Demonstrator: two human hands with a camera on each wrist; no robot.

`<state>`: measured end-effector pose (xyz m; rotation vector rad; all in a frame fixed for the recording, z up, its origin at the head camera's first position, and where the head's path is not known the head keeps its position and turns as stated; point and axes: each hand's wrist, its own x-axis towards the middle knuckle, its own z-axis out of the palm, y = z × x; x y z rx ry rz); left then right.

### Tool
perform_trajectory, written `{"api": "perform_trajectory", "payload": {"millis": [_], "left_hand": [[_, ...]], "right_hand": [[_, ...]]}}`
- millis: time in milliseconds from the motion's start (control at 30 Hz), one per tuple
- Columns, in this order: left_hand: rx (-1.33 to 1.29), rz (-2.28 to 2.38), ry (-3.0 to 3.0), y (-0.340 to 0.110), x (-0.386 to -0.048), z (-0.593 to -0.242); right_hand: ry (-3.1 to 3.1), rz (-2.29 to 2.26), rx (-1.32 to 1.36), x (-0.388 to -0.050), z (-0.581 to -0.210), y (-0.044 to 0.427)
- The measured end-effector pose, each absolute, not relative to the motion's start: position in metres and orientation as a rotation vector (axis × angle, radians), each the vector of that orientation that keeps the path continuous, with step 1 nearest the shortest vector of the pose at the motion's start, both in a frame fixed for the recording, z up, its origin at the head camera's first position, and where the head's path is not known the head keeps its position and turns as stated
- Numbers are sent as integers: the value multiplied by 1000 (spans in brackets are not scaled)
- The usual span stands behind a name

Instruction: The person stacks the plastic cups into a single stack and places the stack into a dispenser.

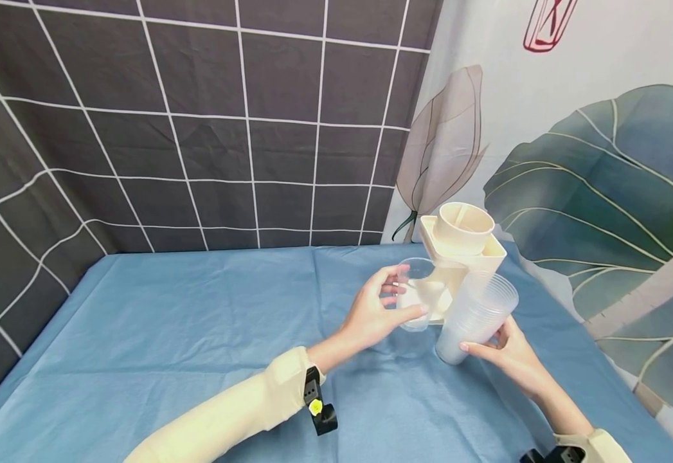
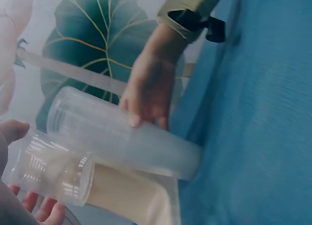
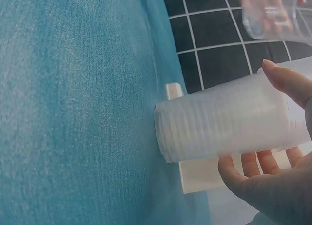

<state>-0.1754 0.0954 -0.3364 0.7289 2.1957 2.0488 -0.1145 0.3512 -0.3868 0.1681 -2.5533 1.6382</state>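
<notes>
In the head view my left hand holds a single clear plastic cup, thumb on one side and fingers on the other. The same cup shows in the left wrist view. My right hand grips a tall stack of translucent plastic cups low down. The stack leans, its wide end up and its lower end close to the blue cloth. Thumb and fingers span the stack in the right wrist view. Behind both hands stands a cream-coloured holder with a round cup-shaped top, partly hidden by the cups.
A blue cloth with creases covers the table. Dark grid-patterned fabric hangs at the back and left. A white curtain with a large printed leaf borders the right side, close to the holder.
</notes>
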Motion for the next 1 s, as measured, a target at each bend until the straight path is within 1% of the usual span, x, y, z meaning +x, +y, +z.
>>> {"api": "perform_trajectory", "payload": {"millis": [267, 733, 1000], "left_hand": [[795, 2074, 2176, 100, -173, -314], [844, 2093, 2249, 114, -170, -286], [947, 2122, 2229, 123, -170, -274]], "right_hand": [[-2555, 1630, 180, -115, -386, 351], [-2556, 1631, 201, -115, -386, 352], [-2546, 1638, 213, -115, -387, 352]]}}
